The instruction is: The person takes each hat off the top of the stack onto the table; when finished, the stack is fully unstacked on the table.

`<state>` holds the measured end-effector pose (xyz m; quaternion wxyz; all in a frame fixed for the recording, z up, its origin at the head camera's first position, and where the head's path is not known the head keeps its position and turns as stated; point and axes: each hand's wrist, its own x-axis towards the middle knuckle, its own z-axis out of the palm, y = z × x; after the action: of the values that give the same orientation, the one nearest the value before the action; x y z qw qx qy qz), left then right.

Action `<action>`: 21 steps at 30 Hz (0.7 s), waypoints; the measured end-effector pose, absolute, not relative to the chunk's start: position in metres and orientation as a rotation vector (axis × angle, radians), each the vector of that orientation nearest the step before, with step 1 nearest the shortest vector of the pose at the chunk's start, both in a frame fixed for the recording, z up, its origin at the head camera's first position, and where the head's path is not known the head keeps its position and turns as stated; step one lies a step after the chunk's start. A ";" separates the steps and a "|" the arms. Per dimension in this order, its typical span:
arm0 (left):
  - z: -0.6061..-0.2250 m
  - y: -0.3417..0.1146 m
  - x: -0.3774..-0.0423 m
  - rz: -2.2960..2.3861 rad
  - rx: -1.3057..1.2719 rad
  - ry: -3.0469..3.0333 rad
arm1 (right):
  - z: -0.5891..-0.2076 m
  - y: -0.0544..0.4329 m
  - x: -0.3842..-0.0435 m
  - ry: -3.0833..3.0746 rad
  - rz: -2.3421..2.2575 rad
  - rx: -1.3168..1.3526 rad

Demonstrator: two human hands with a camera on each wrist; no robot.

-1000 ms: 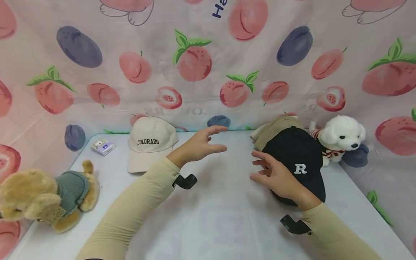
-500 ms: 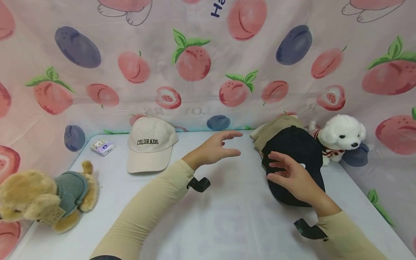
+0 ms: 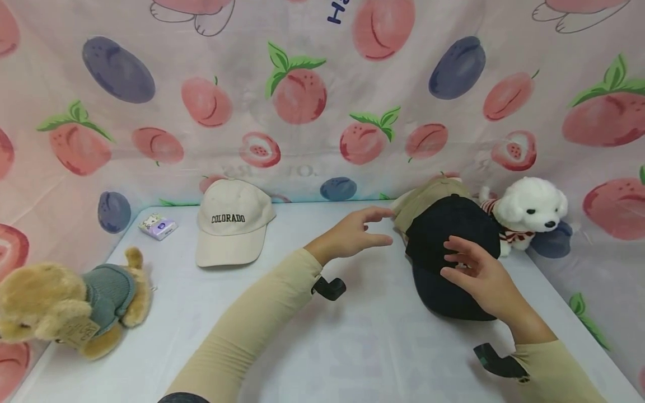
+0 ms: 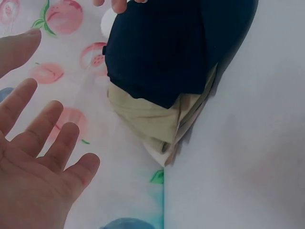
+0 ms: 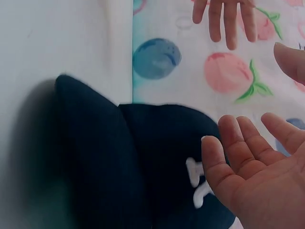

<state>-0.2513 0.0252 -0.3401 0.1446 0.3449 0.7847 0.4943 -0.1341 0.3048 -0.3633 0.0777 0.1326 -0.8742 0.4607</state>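
A black baseball cap (image 3: 433, 280) lies over a khaki cap (image 3: 420, 201) at the right of the table, its brim toward me. In the head view my right hand (image 3: 481, 277) hovers in front of the black cap's crown and hides the white letter there; in the right wrist view part of that letter (image 5: 194, 171) shows beside the fingers. To the left of the caps is my left hand (image 3: 353, 235), thumb and fingers spread apart with nothing between them. The left wrist view shows this hand (image 4: 38, 167) with loosely extended fingers, near the stacked caps.
A cream cap (image 3: 232, 224) marked COLORADO rests at the back left, beside a small purple-and-white packet (image 3: 158, 226). A tan plush dog (image 3: 65, 308) in a grey-green sweater lies at the left edge. Behind the black cap sits a white plush dog (image 3: 529, 210). Fruit-print curtain (image 3: 302, 140) encloses the table.
Both hands have moved to the right. My left hand has left the cream cap's side and come near the khaki cap, while my right has passed across the black cap's front.
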 end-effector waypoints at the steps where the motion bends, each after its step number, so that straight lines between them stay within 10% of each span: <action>1: -0.341 0.028 -0.251 1.423 0.993 2.260 | -0.364 0.307 -0.133 -2.626 1.372 0.378; 21: -0.366 0.060 -0.262 1.533 0.831 2.194 | -0.374 0.350 -0.123 -2.649 1.315 0.164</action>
<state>-0.2618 0.0600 -0.3664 0.1688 0.2923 0.7716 0.5391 -0.1228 0.3502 -0.3742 0.0896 0.0551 -0.8907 0.4422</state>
